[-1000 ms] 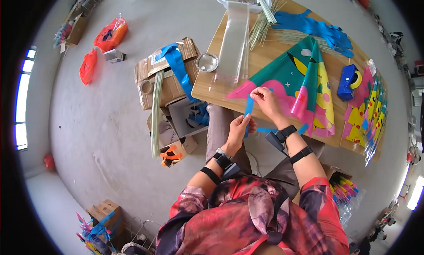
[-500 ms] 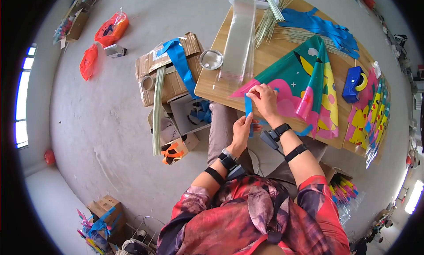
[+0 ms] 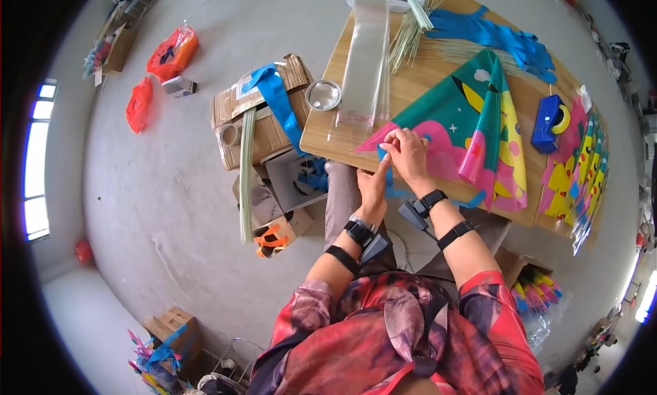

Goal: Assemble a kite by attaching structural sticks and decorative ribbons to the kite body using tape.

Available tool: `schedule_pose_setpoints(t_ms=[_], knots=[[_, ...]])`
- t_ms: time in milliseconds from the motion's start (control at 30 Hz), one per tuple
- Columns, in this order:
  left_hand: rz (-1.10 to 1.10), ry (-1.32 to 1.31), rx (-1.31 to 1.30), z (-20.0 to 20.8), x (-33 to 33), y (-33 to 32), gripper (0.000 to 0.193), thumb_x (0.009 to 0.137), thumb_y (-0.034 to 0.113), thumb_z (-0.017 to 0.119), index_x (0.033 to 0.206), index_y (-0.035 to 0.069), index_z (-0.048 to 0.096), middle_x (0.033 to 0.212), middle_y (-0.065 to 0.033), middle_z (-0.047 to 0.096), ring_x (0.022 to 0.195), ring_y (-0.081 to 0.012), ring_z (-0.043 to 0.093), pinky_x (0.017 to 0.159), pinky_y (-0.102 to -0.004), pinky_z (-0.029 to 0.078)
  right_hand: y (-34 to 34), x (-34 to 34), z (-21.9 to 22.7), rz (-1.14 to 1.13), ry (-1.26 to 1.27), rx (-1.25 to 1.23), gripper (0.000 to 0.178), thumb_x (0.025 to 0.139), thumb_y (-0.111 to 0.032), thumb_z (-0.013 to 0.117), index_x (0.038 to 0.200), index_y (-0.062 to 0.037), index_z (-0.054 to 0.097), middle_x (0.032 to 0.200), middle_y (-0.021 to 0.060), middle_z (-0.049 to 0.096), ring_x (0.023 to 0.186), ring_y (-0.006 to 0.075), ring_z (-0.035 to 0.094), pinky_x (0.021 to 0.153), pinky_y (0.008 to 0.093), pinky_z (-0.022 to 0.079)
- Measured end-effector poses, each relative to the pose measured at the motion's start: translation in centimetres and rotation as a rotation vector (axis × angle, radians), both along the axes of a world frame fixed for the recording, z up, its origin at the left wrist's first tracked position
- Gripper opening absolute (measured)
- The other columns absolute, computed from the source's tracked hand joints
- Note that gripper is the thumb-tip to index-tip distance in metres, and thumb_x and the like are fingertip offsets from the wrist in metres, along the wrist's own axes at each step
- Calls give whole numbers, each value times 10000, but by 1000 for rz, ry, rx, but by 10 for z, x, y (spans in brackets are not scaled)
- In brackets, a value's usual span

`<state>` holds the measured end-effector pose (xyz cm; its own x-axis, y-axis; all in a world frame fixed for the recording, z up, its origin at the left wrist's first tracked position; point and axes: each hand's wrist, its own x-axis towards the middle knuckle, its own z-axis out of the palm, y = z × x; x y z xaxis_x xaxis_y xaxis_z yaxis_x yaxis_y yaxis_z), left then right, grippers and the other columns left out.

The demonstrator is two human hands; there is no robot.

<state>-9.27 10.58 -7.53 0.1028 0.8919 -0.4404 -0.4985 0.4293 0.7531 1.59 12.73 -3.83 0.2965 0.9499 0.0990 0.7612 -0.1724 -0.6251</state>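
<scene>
A printed kite sheet (image 3: 438, 118), green, pink and yellow, lies on the table with its pink tip near me. At that tip my right hand (image 3: 408, 155) is closed, its thumb and forefinger pinching the top of a narrow blue ribbon (image 3: 389, 184) against the sheet's edge. The ribbon hangs over the table edge, partly behind my hands, and a loop of it shows under the sheet's near edge. My left hand (image 3: 373, 193) is just below, its forefinger stretched up to the right thumb and its own thumb apart; its other fingers are partly hidden.
Clear plastic sleeves (image 3: 366, 67), a tape roll (image 3: 323, 95), thin sticks (image 3: 414, 39) and blue strips (image 3: 489, 36) lie on the table. A blue tape dispenser (image 3: 545, 125) and packed kites (image 3: 582, 169) sit right. Left of my knees stand cardboard boxes (image 3: 229, 108) with a stick bundle (image 3: 246, 183).
My left hand has let go of the hanging ribbon and moved up, its forefinger now at the right hand's pinch. The right hand stays at the sheet's tip.
</scene>
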Motion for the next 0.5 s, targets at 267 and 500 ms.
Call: schedule_pose_setpoints(t_ms=[267,500], knots=[[-113,179,-149,4,-11,7,274,906,323,795,1037,141,638,780,90,567,596,-35,464,523,-241,353,-1,0,-1,-15,-57,61,181,826,-279,794,867,-173,654,813,-35,624,833,194,593,800,402,362],[-129,205,-159,14,-24,16,247,881,285,814,991,134,653,759,79,569,590,-28,481,504,-225,351,0,-2,-2,-14,-6,32,198,823,-280,796,867,-174,635,811,-25,614,845,208,582,814,398,345]])
